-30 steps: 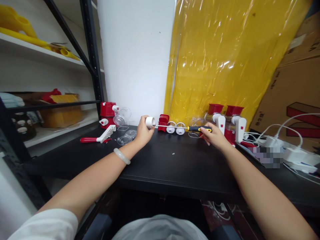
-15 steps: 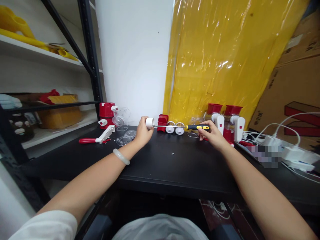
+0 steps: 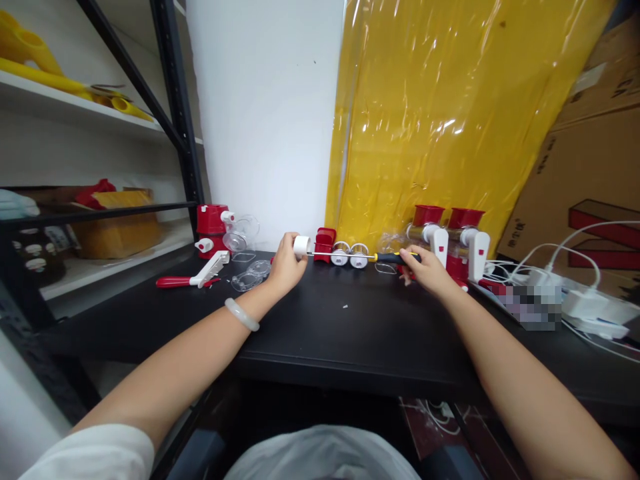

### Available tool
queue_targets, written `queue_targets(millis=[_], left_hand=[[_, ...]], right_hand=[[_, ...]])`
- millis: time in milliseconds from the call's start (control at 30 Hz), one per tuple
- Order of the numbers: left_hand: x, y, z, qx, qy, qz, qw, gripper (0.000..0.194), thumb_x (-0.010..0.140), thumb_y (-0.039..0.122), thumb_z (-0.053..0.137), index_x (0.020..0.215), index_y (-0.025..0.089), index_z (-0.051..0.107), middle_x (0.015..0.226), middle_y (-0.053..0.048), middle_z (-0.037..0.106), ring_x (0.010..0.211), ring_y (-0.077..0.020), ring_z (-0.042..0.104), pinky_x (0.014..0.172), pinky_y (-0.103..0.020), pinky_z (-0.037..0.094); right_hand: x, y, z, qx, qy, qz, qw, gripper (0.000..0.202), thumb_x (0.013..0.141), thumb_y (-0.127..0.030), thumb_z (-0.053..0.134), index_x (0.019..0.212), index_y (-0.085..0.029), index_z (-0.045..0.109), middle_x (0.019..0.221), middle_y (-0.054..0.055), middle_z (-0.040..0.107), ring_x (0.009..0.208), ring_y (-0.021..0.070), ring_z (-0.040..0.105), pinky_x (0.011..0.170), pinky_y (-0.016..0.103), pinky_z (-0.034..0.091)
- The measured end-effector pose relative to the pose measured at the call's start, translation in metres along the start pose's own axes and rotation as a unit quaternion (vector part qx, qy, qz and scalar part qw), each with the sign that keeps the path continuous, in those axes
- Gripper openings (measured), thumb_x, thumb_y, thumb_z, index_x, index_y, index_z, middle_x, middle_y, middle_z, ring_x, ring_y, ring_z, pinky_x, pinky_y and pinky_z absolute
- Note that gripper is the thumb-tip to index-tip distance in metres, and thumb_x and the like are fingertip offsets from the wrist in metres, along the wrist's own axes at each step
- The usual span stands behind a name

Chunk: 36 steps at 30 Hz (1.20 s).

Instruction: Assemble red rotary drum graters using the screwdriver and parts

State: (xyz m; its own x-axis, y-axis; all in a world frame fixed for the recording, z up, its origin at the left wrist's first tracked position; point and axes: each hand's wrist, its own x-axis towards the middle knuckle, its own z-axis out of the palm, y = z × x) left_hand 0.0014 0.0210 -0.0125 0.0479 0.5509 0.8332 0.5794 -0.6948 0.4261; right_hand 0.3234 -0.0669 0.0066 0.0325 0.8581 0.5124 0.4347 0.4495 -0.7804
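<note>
My left hand [image 3: 287,268] is closed around a white cylindrical part [image 3: 302,245], raised over the black table. In my right hand [image 3: 423,266] is a screwdriver [image 3: 393,258] with a black and yellow handle, its shaft level and pointing left. The tip meets the open end of the white part; whether it sits on a screw cannot be seen. Just behind the shaft stand two round drums [image 3: 359,259] with white rims and a red plastic part [image 3: 325,245].
At the left are a red housing [image 3: 211,230], a red-handled white crank [image 3: 203,273] and clear plastic pieces [image 3: 251,275]. Two red and white rotary graters [image 3: 466,243] stand at the right, beside white chargers and cables [image 3: 585,303]. A black shelf frame [image 3: 176,100] borders the left side.
The right hand has shifted slightly and its grip now covers more of the screwdriver handle's end. The left hand keeps hold of the white part, almost unmoved.
</note>
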Motion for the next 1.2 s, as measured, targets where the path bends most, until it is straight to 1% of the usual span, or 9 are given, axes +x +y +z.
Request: queue_targets(millis=[100, 167, 367, 533, 700, 800, 933, 1033, 1200], left_hand=[[0.0004, 0.0014, -0.0004, 0.004, -0.002, -0.018, 1.0, 0.039, 0.072, 0.016, 0.06, 0.107, 0.024, 0.043, 0.093, -0.004, 0.055, 0.086, -0.0223, 0.058, 0.076, -0.036, 0.047], [0.0007, 0.0025, -0.0006, 0.006, -0.002, -0.03, 1.0, 0.039, 0.073, 0.017, 0.06, 0.106, 0.023, 0.043, 0.092, -0.004, 0.055, 0.084, -0.0225, 0.058, 0.074, -0.036, 0.047], [-0.0004, 0.0065, -0.0022, 0.015, -0.013, -0.04, 0.999, 0.036, 0.072, 0.013, 0.059, 0.103, 0.024, 0.044, 0.085, -0.003, 0.056, 0.077, -0.0216, 0.058, 0.067, -0.033, 0.045], [-0.0009, 0.0068, -0.0027, 0.032, -0.01, -0.037, 0.999, 0.036, 0.072, 0.014, 0.06, 0.103, 0.024, 0.045, 0.083, -0.004, 0.057, 0.075, -0.0228, 0.058, 0.064, -0.033, 0.044], [-0.0011, 0.0078, -0.0035, 0.039, -0.022, -0.044, 0.998, 0.035, 0.074, 0.014, 0.058, 0.104, 0.024, 0.044, 0.086, -0.004, 0.058, 0.078, -0.0238, 0.059, 0.065, -0.034, 0.044], [-0.0009, 0.0084, -0.0033, 0.037, -0.031, -0.054, 0.997, 0.035, 0.073, 0.015, 0.058, 0.105, 0.023, 0.044, 0.089, -0.006, 0.059, 0.08, -0.0246, 0.06, 0.067, -0.035, 0.045], [0.0006, 0.0052, -0.0014, 0.025, -0.027, -0.059, 0.998, 0.035, 0.074, 0.019, 0.059, 0.105, 0.022, 0.043, 0.09, -0.006, 0.059, 0.083, -0.0248, 0.061, 0.07, -0.035, 0.046], [0.0012, 0.0026, -0.0004, 0.028, -0.034, -0.062, 0.997, 0.035, 0.075, 0.021, 0.059, 0.105, 0.022, 0.043, 0.091, -0.007, 0.059, 0.084, -0.0252, 0.061, 0.071, -0.035, 0.046], [0.0, 0.0053, -0.0029, 0.041, -0.061, -0.062, 0.995, 0.033, 0.077, 0.022, 0.056, 0.107, 0.021, 0.043, 0.093, -0.007, 0.061, 0.086, -0.0256, 0.061, 0.071, -0.035, 0.045]], right_hand=[[0.0001, 0.0006, 0.0022, 0.107, -0.008, -0.001, 0.994, 0.051, 0.074, -0.054, 0.067, 0.108, -0.028, 0.04, 0.066, -0.006, 0.063, 0.049, 0.0165, 0.063, 0.054, 0.033, 0.055], [-0.0001, 0.0004, 0.0024, 0.147, -0.011, -0.01, 0.989, 0.064, 0.069, -0.048, 0.074, 0.116, -0.032, 0.033, 0.074, -0.007, 0.063, 0.055, 0.0162, 0.065, 0.061, 0.036, 0.058], [0.0004, -0.001, 0.0009, 0.106, 0.002, -0.015, 0.994, 0.044, 0.071, -0.048, 0.071, 0.1, -0.027, 0.044, 0.075, -0.004, 0.063, 0.055, 0.0151, 0.064, 0.062, 0.034, 0.056], [0.0016, -0.0003, -0.0011, 0.082, -0.002, -0.021, 0.996, 0.04, 0.073, -0.051, 0.07, 0.094, -0.024, 0.049, 0.073, -0.001, 0.069, 0.049, 0.015, 0.063, 0.057, 0.032, 0.053], [0.0005, -0.0008, -0.0001, 0.056, -0.012, -0.003, 0.998, 0.04, 0.078, -0.058, 0.061, 0.08, -0.022, 0.047, 0.052, -0.002, 0.062, 0.036, 0.013, 0.055, 0.038, 0.024, 0.041], [-0.0001, -0.002, 0.0016, 0.044, -0.01, 0.005, 0.999, 0.04, 0.081, -0.06, 0.056, 0.079, -0.022, 0.044, 0.045, -0.005, 0.056, 0.031, 0.0113, 0.049, 0.034, 0.022, 0.036], [-0.0003, -0.004, 0.003, 0.139, -0.003, 0.0, 0.99, 0.051, 0.074, -0.055, 0.068, 0.103, -0.029, 0.036, 0.061, -0.007, 0.062, 0.045, 0.0155, 0.062, 0.049, 0.029, 0.053], [-0.0007, -0.005, 0.003, 0.192, -0.003, -0.002, 0.981, 0.065, 0.067, -0.046, 0.076, 0.109, -0.033, 0.028, 0.074, -0.008, 0.065, 0.058, 0.0172, 0.068, 0.062, 0.035, 0.058], [-0.0004, -0.0061, 0.0015, 0.153, 0.001, 0.0, 0.988, 0.049, 0.07, -0.049, 0.073, 0.102, -0.026, 0.044, 0.066, -0.005, 0.065, 0.059, 0.0179, 0.069, 0.064, 0.034, 0.057]])
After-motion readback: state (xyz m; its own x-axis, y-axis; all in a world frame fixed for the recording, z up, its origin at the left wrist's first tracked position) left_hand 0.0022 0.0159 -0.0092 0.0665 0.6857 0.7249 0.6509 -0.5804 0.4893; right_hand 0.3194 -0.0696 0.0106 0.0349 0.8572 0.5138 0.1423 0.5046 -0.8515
